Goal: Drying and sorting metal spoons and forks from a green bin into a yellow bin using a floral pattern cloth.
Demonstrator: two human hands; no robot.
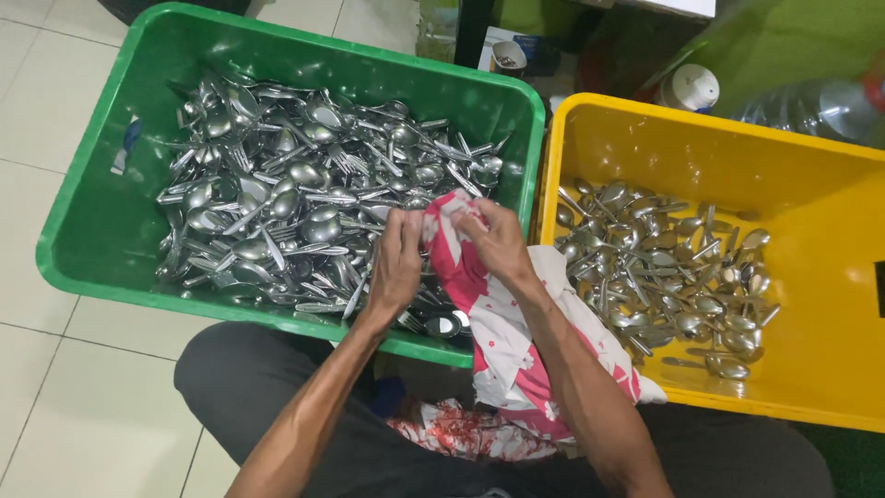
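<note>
Tiles (55, 120) under 2 tubs; hands (447, 249) grip cloth (502, 323).

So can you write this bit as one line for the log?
left hand: grips cloth | right hand: grips pink-and-white cloth | green tub: mixed cutlery | yellow tub: spoons

A small blue-and-white label (126, 148) clings to the green bin's (92, 231) left inner wall

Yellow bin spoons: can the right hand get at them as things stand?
Probably yes, once freed. The right hand is gripping the pink-and-white cloth with the left hand, beside the yellow bin. The bin is open-topped, with nothing covering its spoons.
</note>
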